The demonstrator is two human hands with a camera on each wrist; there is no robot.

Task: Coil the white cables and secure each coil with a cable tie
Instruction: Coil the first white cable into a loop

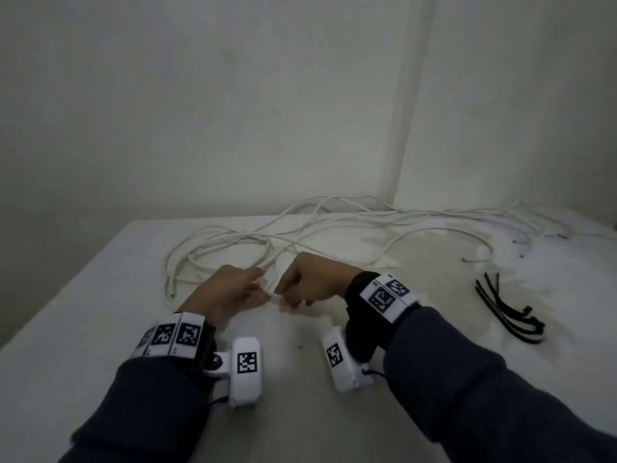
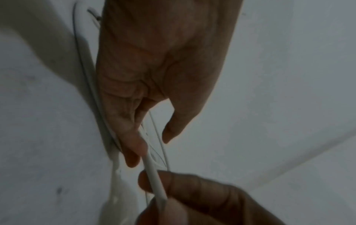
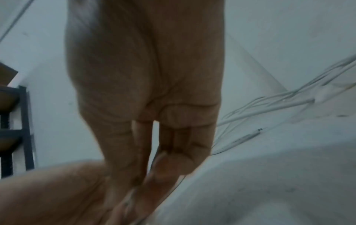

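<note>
Both hands meet low over the white worktop (image 1: 100, 295), close together near its front middle, and each pinches the same white cable. In the head view the left hand (image 1: 227, 292) reaches forward with its fingertips closed on the strand, while the right hand (image 1: 309, 282) curls over from the other side and grips it just beside them. From the left wrist view, the cable (image 2: 154, 175) runs taut from the left fingers (image 2: 133, 146) down into the right hand's (image 2: 192, 197) thumb and forefinger, with thinner loops trailing behind it. In the right wrist view the right hand's fingers (image 3: 173, 152) are bent toward the palm; the strand there is too blurred to follow. Beyond the hands, loose white cables (image 1: 233, 248) sprawl in wide, uneven loops across the far half of the worktop, stretching toward the right corner by the wall, several bare ends lying apart. A small bundle of black cable ties (image 1: 510, 312) lies on the worktop well to the right of the right hand. Dark sleeves cover both forearms, and white wristbands with black-and-white markers sit at each wrist.
</note>
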